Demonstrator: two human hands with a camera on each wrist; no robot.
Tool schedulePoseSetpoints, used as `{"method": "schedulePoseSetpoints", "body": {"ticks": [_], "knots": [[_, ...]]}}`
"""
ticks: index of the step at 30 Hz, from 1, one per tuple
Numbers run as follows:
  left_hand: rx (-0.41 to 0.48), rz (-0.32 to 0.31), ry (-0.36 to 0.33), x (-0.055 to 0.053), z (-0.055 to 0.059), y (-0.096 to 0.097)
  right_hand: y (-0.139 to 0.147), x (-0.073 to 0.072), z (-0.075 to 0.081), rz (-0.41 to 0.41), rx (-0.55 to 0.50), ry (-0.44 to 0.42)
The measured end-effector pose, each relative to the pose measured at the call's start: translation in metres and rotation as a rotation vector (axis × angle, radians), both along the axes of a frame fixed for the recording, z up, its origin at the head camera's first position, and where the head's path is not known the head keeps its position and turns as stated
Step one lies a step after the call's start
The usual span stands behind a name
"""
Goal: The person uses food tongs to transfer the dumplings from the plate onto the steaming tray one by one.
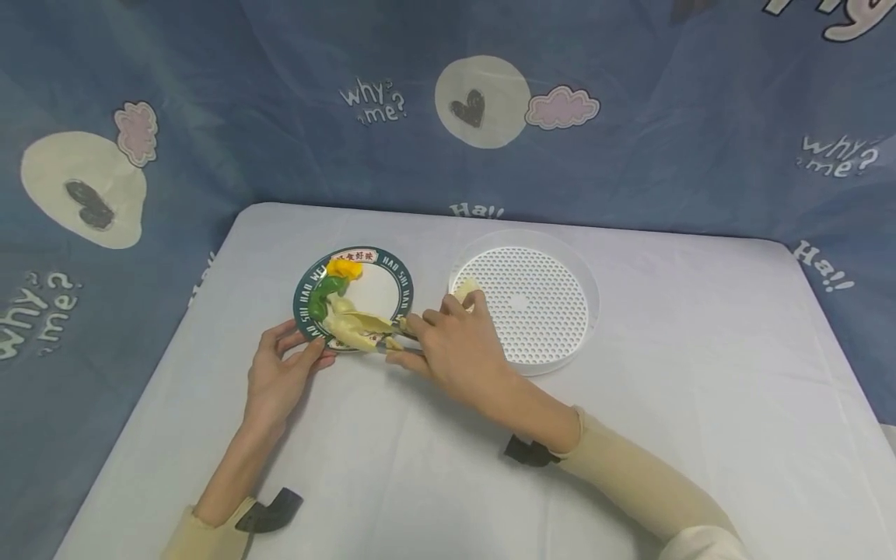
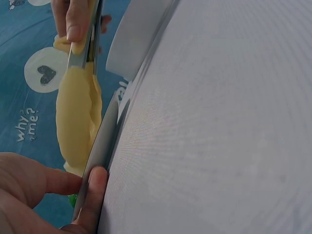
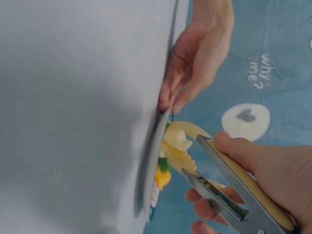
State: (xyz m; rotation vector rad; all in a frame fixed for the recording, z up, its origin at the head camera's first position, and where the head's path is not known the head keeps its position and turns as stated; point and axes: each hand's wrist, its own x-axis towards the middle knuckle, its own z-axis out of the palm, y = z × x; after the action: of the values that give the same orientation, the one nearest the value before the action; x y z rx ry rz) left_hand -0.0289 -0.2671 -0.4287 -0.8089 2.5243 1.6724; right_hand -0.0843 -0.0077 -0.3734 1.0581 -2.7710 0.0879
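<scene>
My left hand [image 1: 276, 377] pinches the near left rim of a round plate [image 1: 303, 292] with a dark green lettered border, thumb above and fingers beneath. In the right wrist view, my right hand [image 3: 273, 170] grips metal tongs [image 3: 239, 183] with yellow handle panels and pale yellow scoop-like tips. The tips stand apart over the plate, around or beside a pale yellow piece [image 3: 176, 139]; whether they squeeze it I cannot tell. On the plate's left side lie a glossy green piece [image 1: 318, 299] and a bright yellow piece [image 1: 344, 269], their kinds unclear.
Right of the plate stands a round white perforated tray [image 1: 539, 303] with a raised translucent rim, partly behind my right hand. A white cloth covers the table [image 1: 700, 373]. A blue printed curtain [image 1: 630, 171] hangs behind the far edge.
</scene>
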Motion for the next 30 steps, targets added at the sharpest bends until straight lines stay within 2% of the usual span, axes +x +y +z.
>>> {"method": "schedulePoseSetpoints", "body": {"ticks": [6, 12, 20, 30], "knots": [[0.001, -0.008, -0.011, 0.002, 0.002, -0.002, 0.011, 0.001, 0.006, -0.016, -0.014, -0.023], [0.007, -0.016, -0.011, 0.001, -0.001, 0.0, 0.026, 0.001, 0.012, -0.044, -0.033, -0.036], [-0.011, -0.024, -0.045, -0.001, 0.002, 0.0, 0.054, -0.002, 0.02, -0.113, -0.05, -0.003], [-0.011, -0.018, -0.026, 0.0, 0.001, 0.0, 0.08, -0.01, 0.028, -0.169, -0.124, 0.017]]}}
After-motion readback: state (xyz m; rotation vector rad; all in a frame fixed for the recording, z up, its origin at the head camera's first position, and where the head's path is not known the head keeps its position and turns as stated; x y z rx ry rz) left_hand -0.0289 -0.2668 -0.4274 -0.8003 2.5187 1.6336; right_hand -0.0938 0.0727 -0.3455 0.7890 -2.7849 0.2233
